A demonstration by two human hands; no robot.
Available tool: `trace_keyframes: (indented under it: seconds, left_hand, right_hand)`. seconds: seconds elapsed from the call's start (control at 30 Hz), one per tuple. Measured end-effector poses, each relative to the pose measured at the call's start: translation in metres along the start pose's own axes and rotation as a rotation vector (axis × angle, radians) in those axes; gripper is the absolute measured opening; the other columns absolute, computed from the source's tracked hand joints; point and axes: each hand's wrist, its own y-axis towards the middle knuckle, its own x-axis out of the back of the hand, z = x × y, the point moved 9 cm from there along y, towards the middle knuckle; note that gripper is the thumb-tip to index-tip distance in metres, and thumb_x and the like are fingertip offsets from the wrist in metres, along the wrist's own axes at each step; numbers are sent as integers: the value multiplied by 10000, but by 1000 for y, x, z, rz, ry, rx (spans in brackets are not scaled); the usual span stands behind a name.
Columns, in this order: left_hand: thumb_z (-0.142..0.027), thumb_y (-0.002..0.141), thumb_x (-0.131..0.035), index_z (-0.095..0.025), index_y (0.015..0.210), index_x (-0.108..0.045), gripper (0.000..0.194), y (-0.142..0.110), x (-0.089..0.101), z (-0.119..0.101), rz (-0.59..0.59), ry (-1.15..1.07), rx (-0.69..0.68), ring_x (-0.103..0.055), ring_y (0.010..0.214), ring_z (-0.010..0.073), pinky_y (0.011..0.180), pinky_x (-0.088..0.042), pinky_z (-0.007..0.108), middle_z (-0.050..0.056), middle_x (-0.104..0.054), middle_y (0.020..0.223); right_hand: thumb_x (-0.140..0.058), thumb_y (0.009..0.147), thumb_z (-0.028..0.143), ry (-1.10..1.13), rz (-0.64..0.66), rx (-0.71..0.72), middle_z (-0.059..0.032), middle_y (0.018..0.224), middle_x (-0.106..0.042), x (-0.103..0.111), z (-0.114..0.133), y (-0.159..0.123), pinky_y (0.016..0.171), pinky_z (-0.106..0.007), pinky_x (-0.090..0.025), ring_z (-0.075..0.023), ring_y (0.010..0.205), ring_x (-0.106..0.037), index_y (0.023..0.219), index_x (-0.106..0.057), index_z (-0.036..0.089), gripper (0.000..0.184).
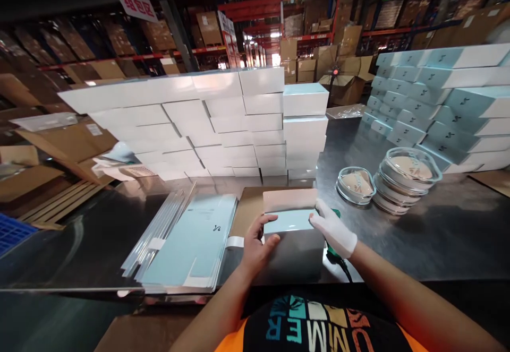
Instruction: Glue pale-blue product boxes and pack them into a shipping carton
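A pale blue box (290, 220) with its lid flap raised stands on the steel table (418, 240) right in front of me. My bare left hand (257, 246) grips the box's left side, thumb on the front and fingers curled. My right hand (333, 230), in a white glove, presses against the box's right side with fingers together. A green-handled tool (333, 254) with a dark cord lies under the gloved hand.
A stack of flat unfolded blue cartons (191, 243) lies to the left. A wall of finished white boxes (211, 123) stands behind, another pile (442, 97) at the right. Round clear-lidded cases (406, 179) are stacked at the right. Warehouse shelving with cartons fills the background.
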Motion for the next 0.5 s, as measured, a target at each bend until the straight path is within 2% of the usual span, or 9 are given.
trace_keyframes:
  seconds: [0.07, 0.13, 0.2, 0.23, 0.3, 0.37, 0.43, 0.5]
  left_hand:
    - [-731, 876, -834, -214, 1102, -781, 567, -1, 0, -4, -39, -57, -83, -732, 1229, 327, 1012, -578, 410, 143, -768, 1255]
    - [-589, 886, -904, -262, 1178, -721, 475, 0, 4, -11, -99, -191, -175, -734, 1277, 295, 1040, -579, 395, 111, -760, 1303]
    - [-489, 900, -929, -318, 1279, -678, 485, 1, 9, -21, -105, -269, -255, -747, 1270, 247, 1064, -580, 372, 59, -775, 1264]
    - [-460, 925, -913, -332, 1302, -690, 457, 1, 8, -28, -56, -245, -295, -746, 1272, 231, 1080, -579, 365, 45, -780, 1239]
    - [-420, 1001, -837, -315, 1278, -764, 305, 2, 3, -44, 116, -116, -390, -709, 1340, 236, 1131, -566, 378, 59, -787, 1242]
    - [-375, 1068, -745, -291, 1241, -814, 205, 0, 0, -56, 278, -21, -482, -667, 1412, 261, 1170, -557, 416, 82, -801, 1271]
    - [-323, 1092, -700, -291, 1284, -811, 224, -2, 3, -63, 337, 2, -532, -678, 1404, 268, 1154, -579, 438, 84, -822, 1273]
    - [-286, 1082, -708, -297, 1306, -808, 246, -3, 6, -66, 327, 14, -553, -719, 1344, 272, 1101, -620, 445, 80, -837, 1253]
  right_hand:
    - [-699, 897, 705, 47, 29, 79, -180, 1388, -726, 5, -5, -5, 1137, -486, -578, -331, 1295, -698, 1434, -622, 194, 745]
    - [-860, 803, 682, 33, 19, 215, -215, 1566, -616, 15, -10, -13, 1204, -503, -531, -357, 1449, -616, 1374, -639, 208, 775]
    - [-907, 824, 601, -10, 17, 335, -215, 1667, -527, 18, -11, -26, 1255, -516, -480, -342, 1540, -548, 1273, -668, 230, 629]
    - [-876, 885, 558, -22, 38, 381, -207, 1687, -510, 16, -10, -32, 1267, -521, -463, -323, 1561, -532, 1244, -682, 238, 519]
    - [-760, 1012, 490, -36, 108, 457, -197, 1678, -528, 6, -1, -42, 1272, -525, -449, -285, 1563, -534, 1257, -714, 247, 348]
    - [-680, 1070, 459, -58, 173, 497, -187, 1629, -582, -4, 9, -48, 1270, -515, -451, -259, 1539, -556, 1306, -746, 254, 319]
    - [-647, 1090, 454, -53, 176, 512, -159, 1548, -653, -8, 16, -50, 1257, -484, -468, -233, 1495, -587, 1298, -777, 268, 308]
    - [-648, 1086, 448, -26, 153, 490, -134, 1559, -645, -9, 13, -51, 1268, -471, -459, -227, 1500, -577, 1295, -789, 283, 301]
